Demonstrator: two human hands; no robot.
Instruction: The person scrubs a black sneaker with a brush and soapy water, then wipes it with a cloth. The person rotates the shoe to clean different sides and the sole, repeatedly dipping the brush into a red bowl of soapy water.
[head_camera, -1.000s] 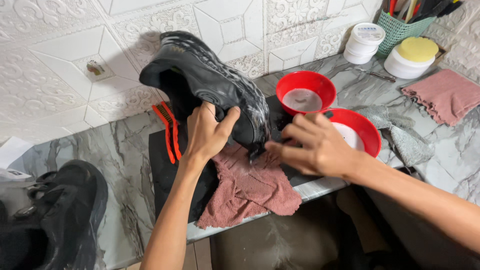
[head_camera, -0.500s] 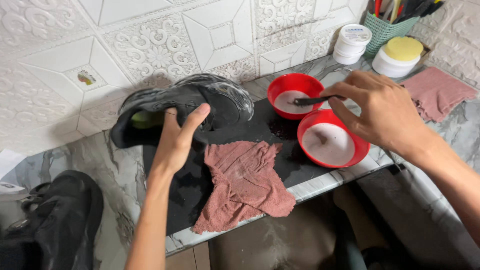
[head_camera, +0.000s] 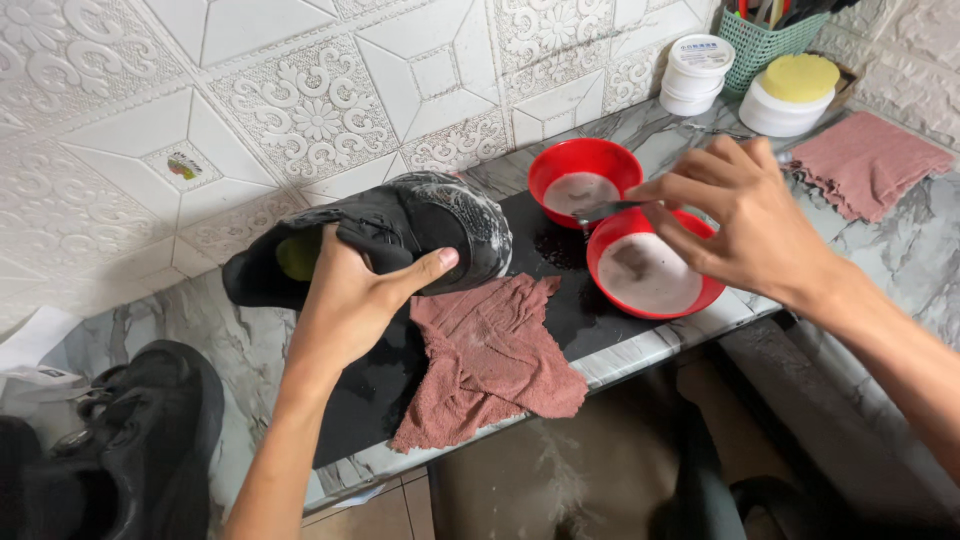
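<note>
From the head camera, the left hand (head_camera: 345, 300) has its grip clamped on a black shoe (head_camera: 385, 235) lying sideways on the counter (head_camera: 930, 260), at nine o'clock from two red bowls (head_camera: 650, 270). The right hand (head_camera: 745, 215), grip closed on a brush (head_camera: 605, 210), hovers over them; a pink cloth (head_camera: 490, 365) lies at six o'clock of the shoe

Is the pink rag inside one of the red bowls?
No, the pink rag lies flat on the black mat beside the red bowls, below the black shoe.
</note>
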